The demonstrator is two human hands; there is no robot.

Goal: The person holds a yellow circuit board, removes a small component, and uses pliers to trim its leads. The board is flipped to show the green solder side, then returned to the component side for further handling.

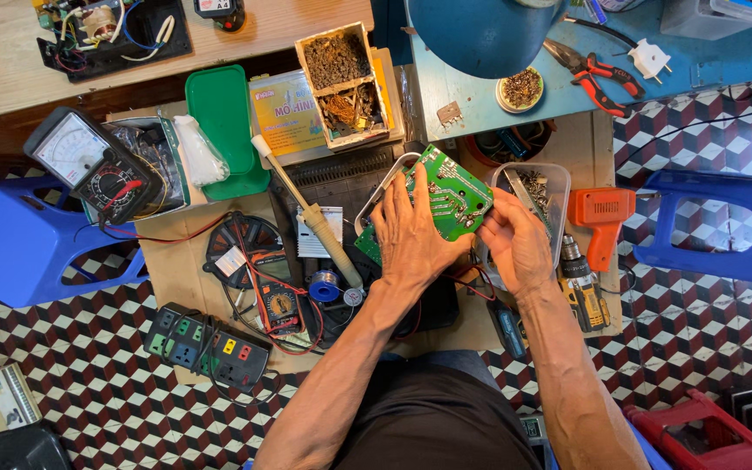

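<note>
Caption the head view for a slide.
Both hands, left hand and right hand, hold a green circuit board above a cluttered repair floor beside a soldering iron.

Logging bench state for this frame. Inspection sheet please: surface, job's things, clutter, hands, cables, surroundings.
Surface: cardboard sheet on patterned tile floor.
Job's things: green circuit board, tilted, held over a clear plastic tub of small parts.
Clutter: soldering iron, analog multimeter, solder spool, cordless drill, green lid.
Hands: left hand and right hand both grip the board.
Cables: red leads by the power strip.
Surroundings: blue stool, pliers.
</note>
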